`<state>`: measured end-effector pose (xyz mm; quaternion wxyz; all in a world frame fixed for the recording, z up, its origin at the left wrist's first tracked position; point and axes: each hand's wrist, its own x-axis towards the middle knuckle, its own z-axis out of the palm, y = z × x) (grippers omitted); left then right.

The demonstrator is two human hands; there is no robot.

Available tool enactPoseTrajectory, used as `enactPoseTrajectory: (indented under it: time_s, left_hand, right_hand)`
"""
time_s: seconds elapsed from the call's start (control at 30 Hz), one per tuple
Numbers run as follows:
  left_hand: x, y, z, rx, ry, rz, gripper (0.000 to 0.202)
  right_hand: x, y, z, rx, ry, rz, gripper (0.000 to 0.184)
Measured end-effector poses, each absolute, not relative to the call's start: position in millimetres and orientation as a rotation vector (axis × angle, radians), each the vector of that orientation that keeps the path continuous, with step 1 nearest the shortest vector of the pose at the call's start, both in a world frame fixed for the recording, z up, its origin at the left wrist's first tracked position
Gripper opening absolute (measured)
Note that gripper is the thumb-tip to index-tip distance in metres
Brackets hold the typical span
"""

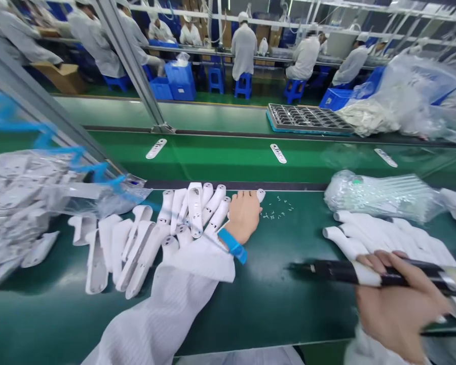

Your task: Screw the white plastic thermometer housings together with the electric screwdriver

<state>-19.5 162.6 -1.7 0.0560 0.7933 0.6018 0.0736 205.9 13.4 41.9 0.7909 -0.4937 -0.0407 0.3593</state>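
My left hand (245, 215), with a blue band round the wrist, is curled over a white plastic handle (261, 194). Only the rounded end of that handle shows past my fingers; the rest is hidden. Left of this hand lies a group of similar white handles and open half shells (195, 208). Small screws (279, 209) are scattered on the green bench to its right. On the right side, my right hand (399, 299) is wrapped round a black electric screwdriver (334, 271), blurred by motion, its tip pointing left.
A heap of white parts (19, 203) lies far left, beside a blue coiled cord (76, 154). At right are more white handles (387, 230) and a clear bag (383, 195). Flat white pieces (278, 153) lie on the green conveyor (220, 154). A tray (307, 119) stands behind; people sit beyond.
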Motion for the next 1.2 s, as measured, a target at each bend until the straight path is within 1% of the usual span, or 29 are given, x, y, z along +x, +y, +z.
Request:
enactPoseTrajectory:
  time_s: [0.03, 0.2, 0.33, 0.4, 0.47, 0.53, 0.6, 0.67, 0.73, 0.87, 0.97, 1.07, 1.13, 1.17, 1.2]
  left_hand:
    - [-16.2, 169.9, -3.1, 2.384, 1.857, 0.198, 0.030]
    - [-14.6, 192.2, -5.5, 2.367, 1.891, 0.171, 0.020]
    - [-22.6, 193.4, 7.3, 2.394, 1.894, 0.272, 0.031]
    - [-25.7, 186.9, 21.7, 2.424, 1.874, 0.352, 0.037]
    - [-26.6, 173.0, 38.6, 2.467, 1.839, 0.426, 0.038]
    - [-24.7, 150.9, 51.9, 2.523, 1.784, 0.452, 0.034]
    - [-21.0, 122.5, 55.0, 2.573, 1.715, 0.411, 0.028]
    - [-18.7, 92.3, 45.5, 2.586, 1.659, 0.327, 0.021]
    - [-21.7, 65.8, 27.4, 2.538, 1.686, 0.234, 0.019]
    - [-47.7, 36.0, -6.1, 2.414, 1.952, 0.190, 0.024]
    - [-70.6, 27.9, -14.5, 2.424, 2.041, 0.197, 0.027]
    - [-78.1, 21.3, -11.7, 2.429, 2.092, 0.307, 0.040]
    - [-72.0, 16.1, -7.0, 2.443, 2.068, 0.488, 0.047]
    - [-66.5, 13.6, -4.7, 2.453, 2.008, 0.599, 0.046]
    - [-59.9, 11.3, -2.7, 2.460, 1.914, 0.702, 0.040]
  right_hand:
    - [196.0, 21.8, 41.0, -1.032, -0.118, 0.686, 0.026]
    - [167.2, 70.0, 23.4, -0.972, -0.189, 0.584, 0.030]
    - [168.8, 95.1, 13.2, -0.932, -0.207, 0.475, 0.029]
    - [170.8, 104.1, 10.2, -0.928, -0.220, 0.452, 0.028]
    - [171.2, 111.6, 6.8, -0.928, -0.228, 0.436, 0.027]
    - [169.9, 118.1, 2.6, -0.927, -0.223, 0.410, 0.026]
    - [167.8, 123.3, -1.7, -0.920, -0.209, 0.384, 0.026]
    - [166.4, 126.8, -4.5, -0.907, -0.198, 0.375, 0.027]
    - [166.6, 127.4, -4.4, -0.894, -0.194, 0.383, 0.026]
    - [171.4, 114.9, 5.9, -0.873, -0.221, 0.424, 0.022]
    - [174.8, 95.1, 19.7, -0.863, -0.243, 0.455, 0.024]
    - [175.2, 72.7, 33.5, -0.871, -0.250, 0.494, 0.027]
    - [174.1, 58.6, 40.8, -0.886, -0.253, 0.516, 0.026]
    - [173.3, 51.9, 43.9, -0.895, -0.254, 0.525, 0.026]
    - [172.5, 45.7, 46.7, -0.905, -0.253, 0.535, 0.026]
